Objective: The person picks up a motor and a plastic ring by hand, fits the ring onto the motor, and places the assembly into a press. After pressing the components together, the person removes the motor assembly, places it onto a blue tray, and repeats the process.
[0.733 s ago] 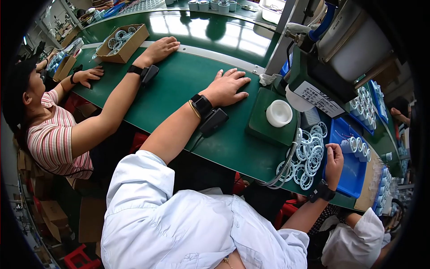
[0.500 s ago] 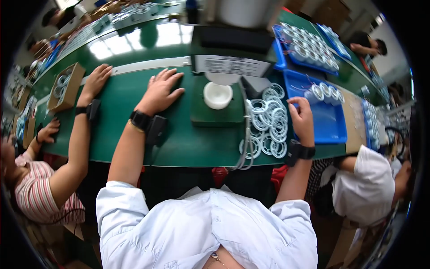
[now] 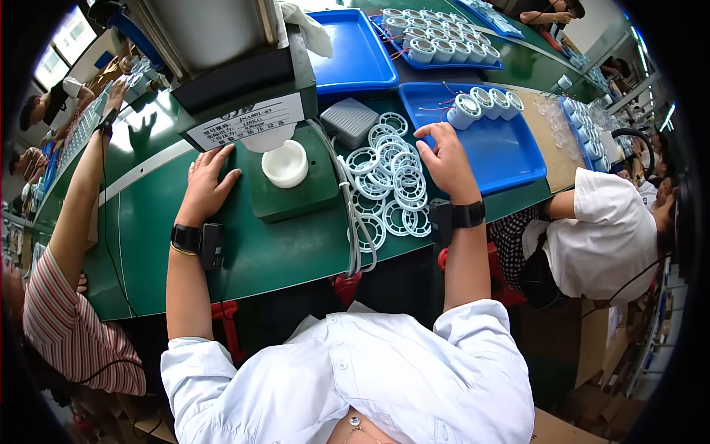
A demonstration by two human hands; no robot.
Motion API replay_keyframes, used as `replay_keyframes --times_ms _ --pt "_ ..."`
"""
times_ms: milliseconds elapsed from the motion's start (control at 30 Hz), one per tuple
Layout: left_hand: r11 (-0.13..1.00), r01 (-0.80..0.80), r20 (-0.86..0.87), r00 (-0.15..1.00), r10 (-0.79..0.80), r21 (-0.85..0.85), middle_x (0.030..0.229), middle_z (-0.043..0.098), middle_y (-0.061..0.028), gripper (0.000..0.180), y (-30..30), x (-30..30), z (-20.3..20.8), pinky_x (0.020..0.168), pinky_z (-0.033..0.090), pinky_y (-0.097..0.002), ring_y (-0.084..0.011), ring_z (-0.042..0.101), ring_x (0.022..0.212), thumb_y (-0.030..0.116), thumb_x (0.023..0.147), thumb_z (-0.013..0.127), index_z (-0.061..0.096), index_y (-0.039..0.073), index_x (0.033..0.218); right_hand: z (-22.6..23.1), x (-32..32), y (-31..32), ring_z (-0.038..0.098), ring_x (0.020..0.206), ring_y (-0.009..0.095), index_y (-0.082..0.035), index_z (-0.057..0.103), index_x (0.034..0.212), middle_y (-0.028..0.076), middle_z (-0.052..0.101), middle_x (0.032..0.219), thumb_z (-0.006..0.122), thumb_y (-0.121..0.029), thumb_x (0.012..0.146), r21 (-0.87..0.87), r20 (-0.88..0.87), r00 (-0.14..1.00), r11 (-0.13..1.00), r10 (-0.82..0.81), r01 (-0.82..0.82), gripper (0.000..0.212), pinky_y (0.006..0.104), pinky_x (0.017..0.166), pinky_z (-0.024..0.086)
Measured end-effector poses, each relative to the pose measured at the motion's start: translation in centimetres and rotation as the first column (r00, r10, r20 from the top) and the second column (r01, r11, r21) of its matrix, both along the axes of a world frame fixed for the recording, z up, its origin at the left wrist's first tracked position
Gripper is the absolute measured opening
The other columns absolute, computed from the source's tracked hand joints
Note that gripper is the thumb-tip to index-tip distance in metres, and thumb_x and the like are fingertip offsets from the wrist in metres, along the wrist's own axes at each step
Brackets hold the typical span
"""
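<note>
Left hand lies flat, grip released, on the green bench just beside the green fixture block that carries a white cup. Right hand rests open over the pile of white plastic rings, fingertips touching the rings near the blue tray, grasping nothing.

Long green workbench runs through the room. Window far left of the bench, daylight glaring on its top. Cardboard boxes on the floor right of it.
</note>
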State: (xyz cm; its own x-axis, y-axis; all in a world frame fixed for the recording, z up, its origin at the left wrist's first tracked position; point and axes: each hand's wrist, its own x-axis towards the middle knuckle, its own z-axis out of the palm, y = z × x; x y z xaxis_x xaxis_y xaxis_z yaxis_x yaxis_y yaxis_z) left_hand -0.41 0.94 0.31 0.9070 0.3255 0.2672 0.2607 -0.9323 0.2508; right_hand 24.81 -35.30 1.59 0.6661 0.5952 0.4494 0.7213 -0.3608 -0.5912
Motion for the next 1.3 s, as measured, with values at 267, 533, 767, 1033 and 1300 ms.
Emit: replay_keyframes --times_ms 267,533,767,1033,1300 --pt "1.0 -0.005 -0.005 1.0 0.005 0.0 0.133 0.05 -0.0127 0.052 0.09 -0.3 0.06 0.108 0.027 -0.0458 -0.0304 0.043 0.127 0.031 0.088 0.061 0.05 0.012 0.135 0.35 -0.17 0.06 0.046 0.068 0.014 -0.005 0.063 0.1 0.006 0.051 0.092 0.062 -0.013 0.085 -0.008 -0.073 0.997 1.0 0.011 -0.011 0.017 0.0257 0.062 0.041" --pt "1.0 0.004 -0.007 1.0 -0.004 0.001 0.135 0.049 -0.0123 0.052 0.2 -0.29 -0.06 0.107 0.027 -0.045 -0.0303 0.041 0.128 0.03 0.088 0.061 0.05 0.011 0.135 0.43 -0.2 0.01 0.043 0.067 0.011 -0.005 0.063 0.101 0.003 0.049 0.092 0.062 -0.013 0.086 -0.011 -0.145 0.989 1.0 0.017 -0.018 0.017 0.024 0.062 0.04" --pt "1.0 0.003 -0.001 1.0 -0.003 0.001 0.133 0.049 -0.0128 0.052 -0.3 -0.37 0.37 0.107 0.028 -0.0443 -0.0305 0.041 0.128 0.029 0.088 0.061 0.05 0.01 0.134 0.54 -0.41 -0.08 0.042 0.067 0.011 -0.004 0.062 0.101 0.003 0.048 0.091 0.061 -0.013 0.087 -0.016 -0.179 0.984 1.0 0.023 -0.026 0.017 0.0237 0.062 0.039" --pt "1.0 -0.011 -0.034 0.999 0.01 -0.019 0.13 0.051 -0.0127 0.052 -0.31 -0.37 0.43 0.107 0.027 -0.0443 -0.0305 0.042 0.126 0.03 0.088 0.061 0.049 0.01 0.135 0.74 -0.65 0.12 0.042 0.065 0.011 -0.003 0.062 0.101 0.004 0.048 0.092 0.06 -0.012 0.087 -0.032 -0.189 0.982 0.999 0.013 -0.019 0.017 0.024 0.063 0.04" --pt "1.0 0.0 -0.028 1.0 0.0 -0.006 0.128 0.051 -0.0128 0.052 0.0 -0.3 -0.05 0.107 0.027 -0.0444 -0.0306 0.042 0.126 0.031 0.088 0.06 0.049 0.01 0.135 0.76 -0.72 0.16 0.042 0.064 0.011 -0.002 0.062 0.1 0.004 0.048 0.092 0.06 -0.011 0.087 -0.039 -0.197 0.98 0.999 0.0 -0.008 0.016 0.0244 0.063 0.04"
